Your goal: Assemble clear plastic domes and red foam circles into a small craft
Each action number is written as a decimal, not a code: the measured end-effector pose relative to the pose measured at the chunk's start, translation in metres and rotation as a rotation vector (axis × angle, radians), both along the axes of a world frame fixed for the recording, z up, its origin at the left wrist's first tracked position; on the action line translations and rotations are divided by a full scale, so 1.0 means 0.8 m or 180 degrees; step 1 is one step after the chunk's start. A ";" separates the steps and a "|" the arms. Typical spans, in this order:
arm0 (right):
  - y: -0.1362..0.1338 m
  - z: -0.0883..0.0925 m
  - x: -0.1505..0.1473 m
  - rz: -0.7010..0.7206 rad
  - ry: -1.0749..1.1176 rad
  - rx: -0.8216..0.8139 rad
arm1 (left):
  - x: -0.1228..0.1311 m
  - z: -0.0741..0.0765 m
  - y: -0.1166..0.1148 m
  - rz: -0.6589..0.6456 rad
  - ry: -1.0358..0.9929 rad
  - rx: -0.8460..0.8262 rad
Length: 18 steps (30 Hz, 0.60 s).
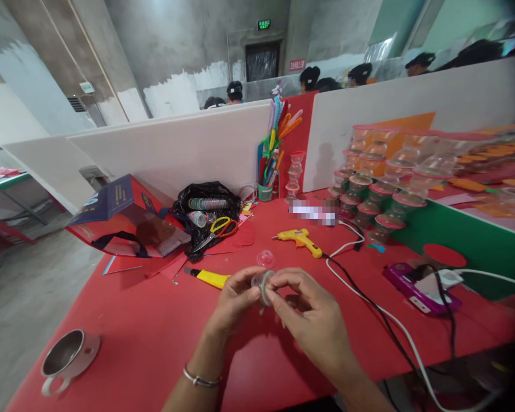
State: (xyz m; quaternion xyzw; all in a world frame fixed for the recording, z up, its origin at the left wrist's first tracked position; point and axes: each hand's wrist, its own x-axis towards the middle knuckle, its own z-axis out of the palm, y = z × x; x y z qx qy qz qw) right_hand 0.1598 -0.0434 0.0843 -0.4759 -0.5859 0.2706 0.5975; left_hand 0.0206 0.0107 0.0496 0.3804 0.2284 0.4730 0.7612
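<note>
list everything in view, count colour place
round piece: 1, greenish, held
disc: 1, pinkish, centre
knife: 1, yellow, centre
glue gun: 1, yellow, centre
scissors: count unclear, yellow and red, left
plastic bag: 1, black, left
carry bag: 1, red and blue, left
mug: 1, pale, left
pen cup: 1, green, far
stacks: several, clear, right
power strip: 1, purple, right
cables: several, black and white, right
table: 1, red, centre
dividers: several, mostly white, behind
people: several, some dark caps, behind
exit sign: 1, green, wall
bracelet: 1, silver, wrist
left hand: 1, bare, centre
right hand: 1, bare, centre
</note>
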 end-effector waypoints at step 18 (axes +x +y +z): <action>-0.003 -0.002 0.001 0.0063 0.0094 -0.0098 | -0.004 -0.001 0.005 0.0002 -0.0160 0.0085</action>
